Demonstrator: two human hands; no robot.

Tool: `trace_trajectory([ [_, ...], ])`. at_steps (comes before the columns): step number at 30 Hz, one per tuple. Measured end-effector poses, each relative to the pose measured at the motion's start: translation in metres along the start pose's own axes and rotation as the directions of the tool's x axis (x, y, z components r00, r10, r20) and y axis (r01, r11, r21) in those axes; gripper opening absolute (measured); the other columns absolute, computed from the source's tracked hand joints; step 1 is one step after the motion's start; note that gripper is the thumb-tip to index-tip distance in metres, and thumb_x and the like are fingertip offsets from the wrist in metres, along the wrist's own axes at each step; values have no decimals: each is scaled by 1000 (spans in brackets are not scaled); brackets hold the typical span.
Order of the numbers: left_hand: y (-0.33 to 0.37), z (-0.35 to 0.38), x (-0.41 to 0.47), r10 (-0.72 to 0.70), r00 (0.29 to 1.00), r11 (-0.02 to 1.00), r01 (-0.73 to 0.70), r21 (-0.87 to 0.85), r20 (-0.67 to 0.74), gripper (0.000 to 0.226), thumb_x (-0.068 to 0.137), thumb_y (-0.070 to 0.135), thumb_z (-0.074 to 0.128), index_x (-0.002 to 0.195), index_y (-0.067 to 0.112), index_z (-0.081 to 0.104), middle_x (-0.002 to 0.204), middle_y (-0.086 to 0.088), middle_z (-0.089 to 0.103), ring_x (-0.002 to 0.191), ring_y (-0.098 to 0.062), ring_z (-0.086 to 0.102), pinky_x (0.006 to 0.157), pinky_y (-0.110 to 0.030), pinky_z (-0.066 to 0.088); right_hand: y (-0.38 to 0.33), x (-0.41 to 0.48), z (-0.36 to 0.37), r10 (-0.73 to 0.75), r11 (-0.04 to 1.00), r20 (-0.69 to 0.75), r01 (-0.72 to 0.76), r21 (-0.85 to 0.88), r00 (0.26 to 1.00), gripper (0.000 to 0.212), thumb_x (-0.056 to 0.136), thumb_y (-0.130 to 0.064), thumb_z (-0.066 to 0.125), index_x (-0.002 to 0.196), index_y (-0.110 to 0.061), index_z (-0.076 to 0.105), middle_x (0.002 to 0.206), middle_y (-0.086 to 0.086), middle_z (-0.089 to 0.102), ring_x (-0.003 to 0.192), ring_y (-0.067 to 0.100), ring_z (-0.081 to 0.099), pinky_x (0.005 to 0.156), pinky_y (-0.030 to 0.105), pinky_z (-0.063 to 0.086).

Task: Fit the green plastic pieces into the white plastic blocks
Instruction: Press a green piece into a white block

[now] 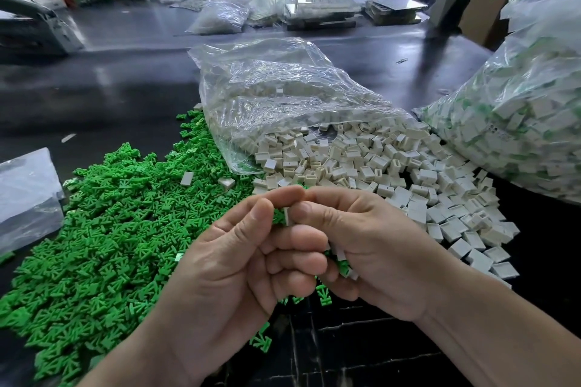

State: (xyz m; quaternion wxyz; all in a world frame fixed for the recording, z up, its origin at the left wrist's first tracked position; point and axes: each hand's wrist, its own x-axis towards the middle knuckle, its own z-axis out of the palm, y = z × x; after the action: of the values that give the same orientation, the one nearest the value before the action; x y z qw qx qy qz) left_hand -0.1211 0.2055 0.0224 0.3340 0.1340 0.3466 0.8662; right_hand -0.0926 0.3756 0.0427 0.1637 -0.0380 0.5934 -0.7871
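**Head view, work surface seen from above.** At centre, towards 6 o'clock, the left hand (239, 261) and right hand (371, 248) meet fingertip to fingertip. The left thumb and forefinger pinch a green piece (278, 217). The right thumb and forefinger pinch a white block (288, 215). The two parts touch, but the fingers hide how far one sits in the other. The right hand's lower fingers are curled over a spare handful (342, 264) of green and white parts held in the palm.

From 7 to 10 o'clock of the hands lies the green pile (110, 229), spread loose on the dark table (110, 78); the left forearm covers its near edge. A stray block (186, 178) lies on this pile at 11 o'clock.

From 12 to 3 o'clock lies the white pile (377, 173), spilling from the mouth of a clear bag (283, 97) that lies on its side at 12 o'clock. The bag's lower lip overlaps the edge of the green pile.

At 2 o'clock, against the frame edge, stands a large bag (534, 104) of white blocks with green showing among them, touching the white pile. At 9 o'clock, a flat bag (25, 195) lies just beside the green pile. At the far side of the table, at 12 o'clock, are a small bag (220, 16) and blurred clutter; a cardboard box (484, 19) sits at 1 o'clock.
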Motion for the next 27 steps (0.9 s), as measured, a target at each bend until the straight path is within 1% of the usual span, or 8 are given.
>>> trace_trajectory([
  [5, -2, 4, 1, 46, 999, 999, -46, -18, 20, 34, 88, 26, 69, 118, 8, 68, 88, -18, 75, 73, -24, 74, 59, -28, 60, -3, -2, 4, 13, 1000, -38, -12, 29, 999, 30, 87, -40, 70, 100, -12, 71, 61, -2, 58, 46, 8, 48, 35, 18, 33],
  [7, -3, 5, 1, 64, 997, 998, -63, -26, 33, 33, 90, 23, 66, 119, 7, 67, 88, -19, 75, 74, -25, 74, 60, -29, 60, -4, -3, 6, 20, 999, -54, -18, 32, 998, 31, 83, -40, 66, 98, -13, 71, 60, -4, 58, 45, 8, 47, 36, 17, 33],
  [10, -5, 7, 0, 89, 995, 995, -87, -39, 49, 30, 92, 20, 63, 119, 8, 67, 88, -18, 75, 73, -24, 74, 61, -29, 60, -4, -4, 8, 3, 999, -57, -1, 33, 998, 23, 86, -39, 64, 95, -20, 75, 58, -5, 57, 44, 7, 47, 37, 16, 33],
  [12, -6, 7, 0, 96, 995, 995, -95, -29, 21, 30, 91, 22, 64, 117, 9, 68, 84, -16, 75, 70, -23, 74, 58, -28, 59, -3, -4, 9, -6, 999, -61, 8, 32, 998, 22, 87, -39, 64, 94, -20, 75, 58, -5, 56, 44, 7, 47, 36, 17, 33],
  [17, -7, 10, 2, 115, 989, 993, -111, 41, -98, 24, 82, 24, 67, 101, 12, 75, 66, -13, 71, 52, -20, 70, 45, -27, 55, -1, -3, 10, -4, 1000, -47, 4, -1, 999, 33, 86, -41, 66, 100, -11, 71, 58, -3, 59, 45, 7, 50, 35, 17, 33],
  [20, -8, 8, 1, 123, 991, 992, -122, 12, -49, 27, 85, 27, 68, 107, 12, 73, 71, -13, 73, 57, -21, 72, 49, -27, 58, -1, -4, 9, -18, 1000, -24, 18, 13, 1000, 26, 92, -38, 66, 96, -12, 71, 58, -3, 60, 44, 6, 51, 34, 17, 33],
  [23, -7, 7, 0, 107, 993, 994, -107, -12, 41, 29, 89, 26, 67, 115, 11, 69, 80, -14, 75, 67, -23, 74, 56, -29, 59, 0, -3, 8, -17, 999, -12, 18, 31, 1000, 26, 91, -37, 63, 95, -12, 71, 60, -2, 59, 44, 7, 50, 34, 17, 33],
  [27, -6, 7, 2, 113, 993, 993, -113, 44, -14, 28, 79, 23, 78, 104, 12, 73, 70, -13, 73, 56, -21, 72, 49, -28, 58, 2, -3, 10, -37, 999, -17, 37, 31, 999, 21, 95, -32, 61, 97, -14, 72, 59, -3, 60, 46, 8, 49, 35, 17, 33],
])
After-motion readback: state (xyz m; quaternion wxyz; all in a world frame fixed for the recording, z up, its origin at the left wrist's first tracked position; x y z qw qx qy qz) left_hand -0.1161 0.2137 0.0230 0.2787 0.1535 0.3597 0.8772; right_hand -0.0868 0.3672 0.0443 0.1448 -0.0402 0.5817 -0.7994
